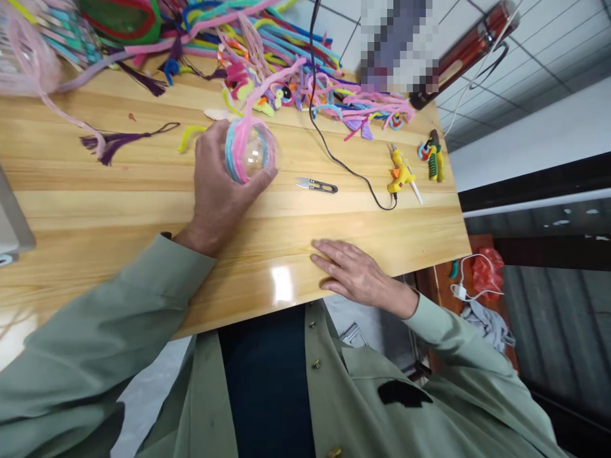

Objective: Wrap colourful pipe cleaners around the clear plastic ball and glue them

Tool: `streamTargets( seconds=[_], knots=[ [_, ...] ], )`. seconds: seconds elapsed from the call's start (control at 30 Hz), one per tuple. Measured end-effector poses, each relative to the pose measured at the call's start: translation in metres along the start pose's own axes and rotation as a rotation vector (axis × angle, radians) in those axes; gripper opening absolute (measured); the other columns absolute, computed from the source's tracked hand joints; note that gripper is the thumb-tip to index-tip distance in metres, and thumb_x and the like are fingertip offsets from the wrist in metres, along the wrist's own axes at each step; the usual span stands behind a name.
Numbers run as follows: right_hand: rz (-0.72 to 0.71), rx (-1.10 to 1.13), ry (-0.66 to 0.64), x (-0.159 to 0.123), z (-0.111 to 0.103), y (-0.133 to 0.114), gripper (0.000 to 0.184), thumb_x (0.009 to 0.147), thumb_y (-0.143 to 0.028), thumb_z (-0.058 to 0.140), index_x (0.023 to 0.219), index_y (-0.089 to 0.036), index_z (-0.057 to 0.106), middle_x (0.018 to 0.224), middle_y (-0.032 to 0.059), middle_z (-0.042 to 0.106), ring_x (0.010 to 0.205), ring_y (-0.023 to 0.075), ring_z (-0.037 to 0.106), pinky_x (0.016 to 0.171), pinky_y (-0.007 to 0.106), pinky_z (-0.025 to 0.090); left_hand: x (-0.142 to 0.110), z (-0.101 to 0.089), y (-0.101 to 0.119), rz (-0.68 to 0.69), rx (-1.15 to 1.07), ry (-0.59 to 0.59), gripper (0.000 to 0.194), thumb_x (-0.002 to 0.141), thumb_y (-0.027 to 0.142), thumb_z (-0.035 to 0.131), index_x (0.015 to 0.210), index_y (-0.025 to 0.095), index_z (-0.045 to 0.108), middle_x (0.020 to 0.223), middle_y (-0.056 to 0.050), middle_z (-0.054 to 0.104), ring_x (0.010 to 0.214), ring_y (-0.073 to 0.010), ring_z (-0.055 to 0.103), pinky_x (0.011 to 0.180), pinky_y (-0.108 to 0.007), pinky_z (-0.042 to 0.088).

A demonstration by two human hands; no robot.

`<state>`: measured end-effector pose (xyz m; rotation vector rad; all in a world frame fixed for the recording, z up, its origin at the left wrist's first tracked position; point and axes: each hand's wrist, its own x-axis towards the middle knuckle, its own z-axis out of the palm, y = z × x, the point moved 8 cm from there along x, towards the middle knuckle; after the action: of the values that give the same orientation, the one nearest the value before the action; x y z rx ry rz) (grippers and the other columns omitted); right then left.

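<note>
My left hand [219,187] is wrapped round a clear plastic ball [255,149] banded with fuzzy pink and blue pipe cleaners. One pink pipe cleaner [248,102] sticks up from the top of the ball, away from me. Fingers stretched out, my right hand [351,270] rests at the near edge of the wooden table [267,222] and holds nothing. Between the hands and a little farther off lie small thread snips [317,185]. A short yellow pipe cleaner piece [189,137] is just left of my left hand, near a dark purple tassel [117,141].
Along the far edge spreads a heap of coloured pipe cleaners [286,41]. On the right are a yellow glue gun [401,175], its black cord [341,160] crossing the table, and green-and-yellow pliers [435,159]. A red thermos [463,54] stands at the far right corner.
</note>
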<state>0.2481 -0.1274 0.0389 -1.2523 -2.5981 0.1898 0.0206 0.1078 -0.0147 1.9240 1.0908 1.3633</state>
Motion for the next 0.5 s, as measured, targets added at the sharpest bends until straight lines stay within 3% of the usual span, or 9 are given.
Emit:
streamTargets(
  seconds=[0.1,0.2,0.3,0.4,0.5],
  knots=[
    [0.136,-0.050,0.043,-0.024,-0.004,-0.002,0.038,0.118,-0.043,0.065,0.147,-0.019,0.071,0.136,0.0191,0.082,0.123,0.0318,0.080,0.098,0.048,0.068,0.001,-0.002,0.003,-0.041,-0.004,-0.007,0.094,0.089,0.081,0.088,0.161,0.036,0.047,0.156,-0.008,0.059,0.152,-0.0362,0.060,0.132,-0.068,0.050],
    [0.174,-0.067,0.079,-0.030,-0.003,0.003,0.019,0.118,-0.037,0.067,0.122,-0.021,0.076,0.110,0.0125,0.083,0.100,0.0276,0.077,0.087,0.043,0.065,0.002,-0.004,0.008,-0.088,-0.007,-0.040,0.084,0.090,0.074,0.088,0.157,0.042,0.051,0.157,-0.005,0.061,0.154,-0.0356,0.061,0.133,-0.068,0.051],
    [0.163,-0.069,0.073,-0.029,0.004,0.004,0.020,0.119,-0.031,0.063,0.104,-0.022,0.074,0.094,0.0077,0.078,0.087,0.0247,0.071,0.081,0.040,0.060,0.004,-0.007,0.012,-0.123,-0.002,-0.047,0.077,0.090,0.073,0.087,0.154,0.045,0.054,0.156,-0.003,0.065,0.153,-0.0345,0.063,0.132,-0.067,0.053],
    [0.186,-0.054,0.091,-0.034,0.007,0.009,0.027,0.120,-0.033,0.062,0.097,-0.023,0.070,0.085,0.0053,0.074,0.079,0.0237,0.068,0.074,0.038,0.057,0.004,-0.007,0.014,-0.129,-0.007,-0.027,0.082,0.088,0.076,0.087,0.153,0.037,0.056,0.155,-0.006,0.066,0.152,-0.0374,0.063,0.131,-0.069,0.052],
    [0.284,0.008,0.135,-0.037,0.004,0.032,0.030,0.121,-0.038,0.057,0.096,-0.025,0.068,0.083,0.0040,0.074,0.073,0.0224,0.067,0.069,0.036,0.056,0.004,-0.004,0.014,-0.110,0.001,-0.015,0.093,0.085,0.082,0.087,0.154,0.028,0.055,0.153,-0.011,0.066,0.150,-0.0404,0.063,0.129,-0.071,0.051]
  ],
)
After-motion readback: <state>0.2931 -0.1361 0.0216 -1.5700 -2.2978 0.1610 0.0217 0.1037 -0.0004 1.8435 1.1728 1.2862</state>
